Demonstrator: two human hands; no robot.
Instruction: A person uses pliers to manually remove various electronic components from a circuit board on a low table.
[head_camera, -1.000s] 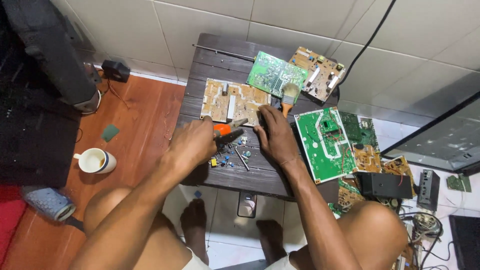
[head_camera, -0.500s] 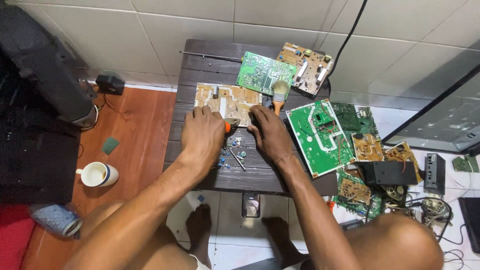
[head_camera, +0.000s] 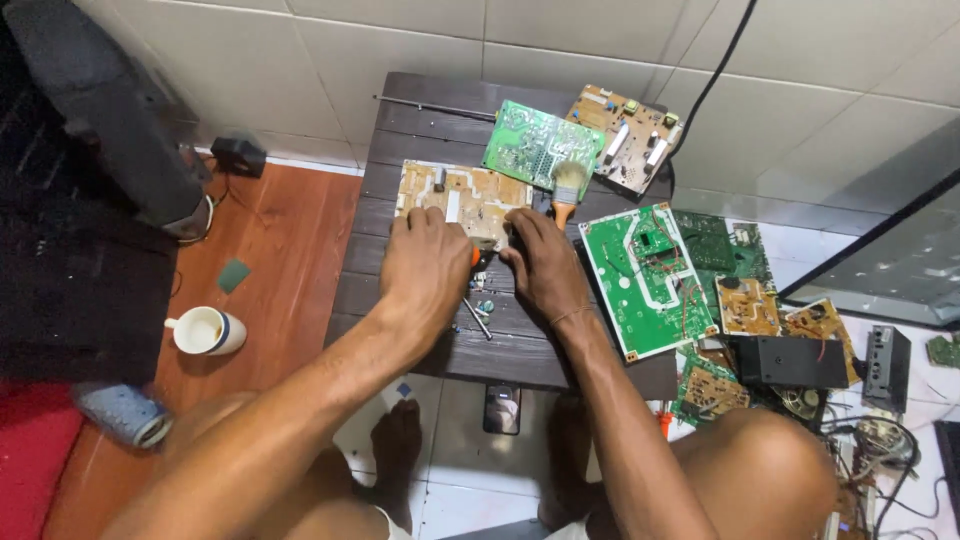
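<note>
Board in hand: I see a tan circuit board (head_camera: 460, 197) lying flat on the dark slatted table (head_camera: 420, 130), just in front of both hands, its near edge under my fingertips.
Left hand: my left hand (head_camera: 425, 265) lies palm down with fingers curled at the board's near edge; an orange-handled tool (head_camera: 477, 257) peeks out beside it, but I cannot tell whether the hand grips it.
Right hand: my right hand (head_camera: 543, 262) is loosely spread, fingertips touching the board's near right corner, pinching nothing that I can see.
Handling: I judge the board light, stiff and thin, yet fragile, with raised parts that could snag or snap; it should slide easily on the wood.
Where to hold: I would take it by the bare edges or corners, not the components.
Nearby: a paintbrush (head_camera: 567, 190) lies just right of the board; a green circuit board (head_camera: 540, 145) lies behind it; small screws (head_camera: 484, 306) lie near my wrists.
</note>
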